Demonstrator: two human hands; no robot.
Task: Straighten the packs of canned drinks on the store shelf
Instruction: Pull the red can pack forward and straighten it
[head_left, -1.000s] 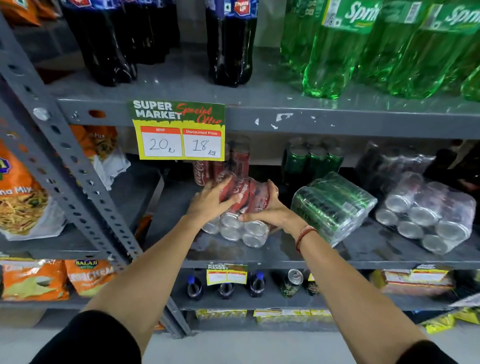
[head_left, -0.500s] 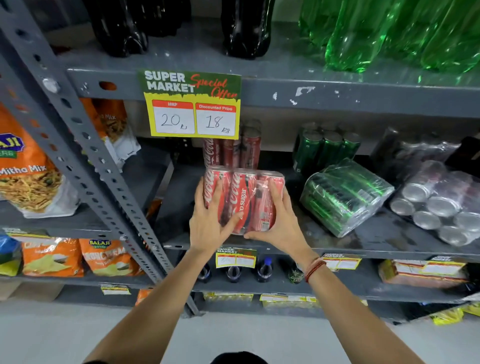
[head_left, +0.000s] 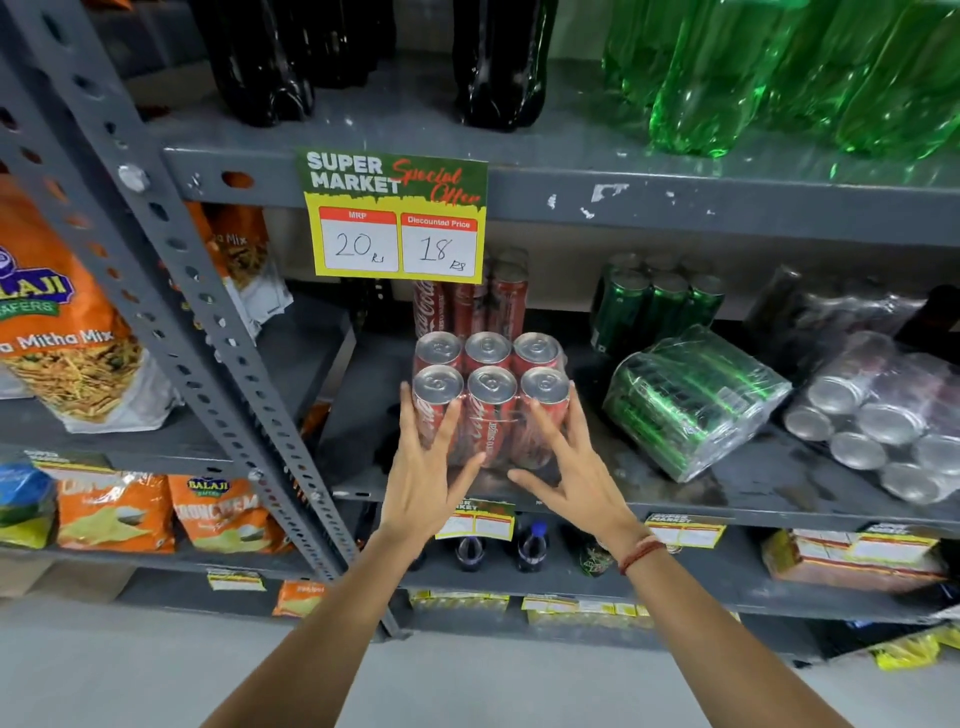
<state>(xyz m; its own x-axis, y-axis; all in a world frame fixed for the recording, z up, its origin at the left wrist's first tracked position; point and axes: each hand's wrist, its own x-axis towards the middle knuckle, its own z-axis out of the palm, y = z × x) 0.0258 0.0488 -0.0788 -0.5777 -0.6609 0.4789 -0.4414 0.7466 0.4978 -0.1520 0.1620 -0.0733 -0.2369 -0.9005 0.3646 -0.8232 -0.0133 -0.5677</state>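
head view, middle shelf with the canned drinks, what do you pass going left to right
orange snack bags → upright red can pack between both hands → green can pack lying on its side → silver can pack lying on its side

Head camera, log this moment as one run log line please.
red can pack upright at shelf front | left hand, right hand open against it | green can pack lying down

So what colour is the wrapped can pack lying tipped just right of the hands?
Green, head view.
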